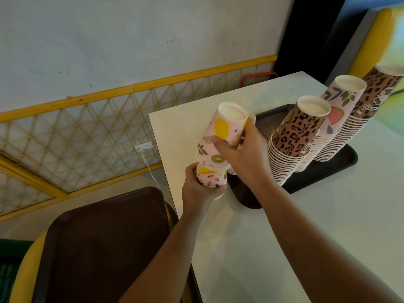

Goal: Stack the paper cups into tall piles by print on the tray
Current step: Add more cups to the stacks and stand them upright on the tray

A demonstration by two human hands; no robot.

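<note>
- Counter (pixel 306 226): white top filling the frame from 3 to 6 o'clock.
- Brown tray (pixel 105 248): off the counter, at 7 o'clock.
- Black tray (pixel 341 162): on the counter at 2 o'clock, carrying three tall piles of inverted cups.
- Leopard-print piles (pixel 299 132) and (pixel 376 92): nearest and farthest on the tray.
- Fruit-print pile (pixel 341 99): between them.
- Pink fruit-print cups (pixel 220 136): short tilted stack at centre, held above the counter's 9 o'clock edge.
- Right hand (pixel 244 158): fingers curled round the upper cups.
- Left hand (pixel 199 191): fingers wrapped round the lowest cup.
</note>
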